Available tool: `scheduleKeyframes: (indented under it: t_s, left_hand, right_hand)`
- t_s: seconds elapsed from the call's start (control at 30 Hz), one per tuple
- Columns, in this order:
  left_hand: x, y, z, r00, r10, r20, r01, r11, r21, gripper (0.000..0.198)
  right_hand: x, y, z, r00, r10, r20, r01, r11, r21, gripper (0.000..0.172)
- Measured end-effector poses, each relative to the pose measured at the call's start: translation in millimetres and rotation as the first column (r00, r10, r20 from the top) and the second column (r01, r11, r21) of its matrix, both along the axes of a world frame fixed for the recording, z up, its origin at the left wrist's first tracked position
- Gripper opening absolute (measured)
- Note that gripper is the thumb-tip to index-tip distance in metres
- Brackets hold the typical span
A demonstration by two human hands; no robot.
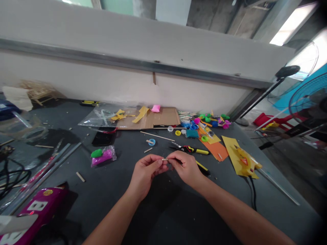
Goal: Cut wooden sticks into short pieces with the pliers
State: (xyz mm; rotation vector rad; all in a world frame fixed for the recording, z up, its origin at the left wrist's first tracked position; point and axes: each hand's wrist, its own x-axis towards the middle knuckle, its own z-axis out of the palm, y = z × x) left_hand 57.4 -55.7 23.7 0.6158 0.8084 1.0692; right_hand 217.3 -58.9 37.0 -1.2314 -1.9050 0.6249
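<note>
The left hand [146, 172] and right hand [185, 167] pinch a short pale wooden stick [165, 159] at centre frame, fingertips closed on it; a loose pinch could drop it onto the dark grey tabletop [107, 194].

A standing fan [308, 98] — red plastic chair [265, 119]

1. I have my left hand [145, 172] and right hand [185, 168] pinching a small pale stick [165, 159] between them; it looks like wood, though it's too small to be sure.
2. A yellow-and-black tool [203, 168] lies just beside my right hand, with yellow-handled snips [190, 149] beyond it.
3. On the dark worktable [107, 194], an orange card [214, 150] lies right of the snips, and a bag of green and magenta clay [103, 156] lies left of my hands.
</note>
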Motion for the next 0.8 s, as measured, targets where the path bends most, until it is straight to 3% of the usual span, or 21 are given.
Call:
scheduleKeyframes:
  t_s: [0.13,0.37,0.43,0.53,0.6,0.7,0.8]
  left_hand:
    - [1,1,-1.4,1.0,-0.006,-0.01,0.006,1.0,0.01,0.013]
    - [3,-1,-5.0,0.984,0.018,-0.177,0.004,0.992,0.126,0.018]
    - [3,-1,-6.1,0.971,0.043,-0.237,0.0,0.984,0.18,0.018]
    - [-1,3,-5.9,0.952,0.127,-0.28,-0.065,0.973,0.22,0.019]
    - [-6,7,-5.0,0.936,0.189,-0.297,-0.117,0.963,0.243,0.021]
    - [-15,13,-4.8,0.899,0.281,-0.335,-0.167,0.929,0.33,0.02]
    - [-21,17,-6.2,0.833,0.367,-0.415,-0.178,0.886,0.428,0.018]
  right_hand:
    - [0,1,-0.6,1.0,-0.008,-0.015,0.008,1.0,-0.025,0.016]
    - [-10,-5,-9.0,0.979,0.013,-0.205,-0.082,0.941,-0.33,0.014]
    - [-11,-5,-7.4,0.98,0.037,-0.195,-0.108,0.923,-0.37,0.017]
    - [1,1,2.3,0.996,0.08,0.047,-0.063,0.955,-0.291,0.017]
    - [22,8,9.4,0.949,0.031,0.312,0.023,0.986,-0.166,0.034]
    - [60,17,11.6,0.728,-0.067,0.682,0.191,0.976,-0.107,0.074]
    - [88,24,3.3,0.561,-0.012,0.828,0.309,0.931,-0.196,0.086]
